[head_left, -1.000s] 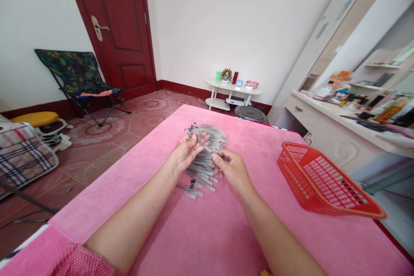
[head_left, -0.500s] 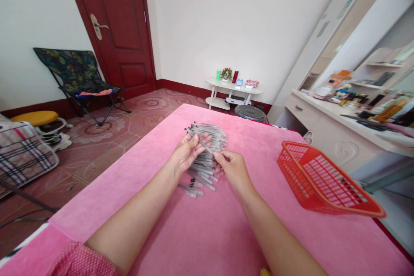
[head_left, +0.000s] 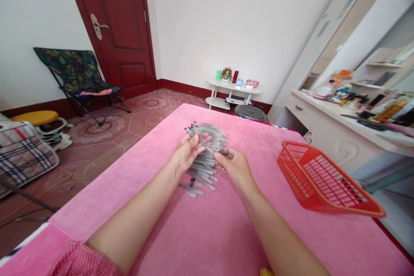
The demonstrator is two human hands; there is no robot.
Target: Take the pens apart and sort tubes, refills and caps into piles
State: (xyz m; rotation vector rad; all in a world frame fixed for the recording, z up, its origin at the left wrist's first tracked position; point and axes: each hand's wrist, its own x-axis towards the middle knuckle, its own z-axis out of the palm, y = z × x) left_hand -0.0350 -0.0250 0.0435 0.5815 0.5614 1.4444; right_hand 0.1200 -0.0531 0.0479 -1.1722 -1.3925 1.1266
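Grasped at both ends, one slim grey pen point(head_left: 206, 146) slants in front of the pile of pens point(head_left: 220, 136), its far end in the left hand point(head_left: 186, 153) and its near end in the right hand point(head_left: 234, 164). On the left, the thumb presses the barrel while the other fingers spread, palm partly upward; on the right, thumb and fingertips pinch. The pile lies on a pink cloth point(head_left: 200, 237), partly hidden by the hands, with small black pieces point(head_left: 192, 182) at its near edge. To the right, well apart from the pens, a red plastic basket point(head_left: 294, 181) sits on the same cloth
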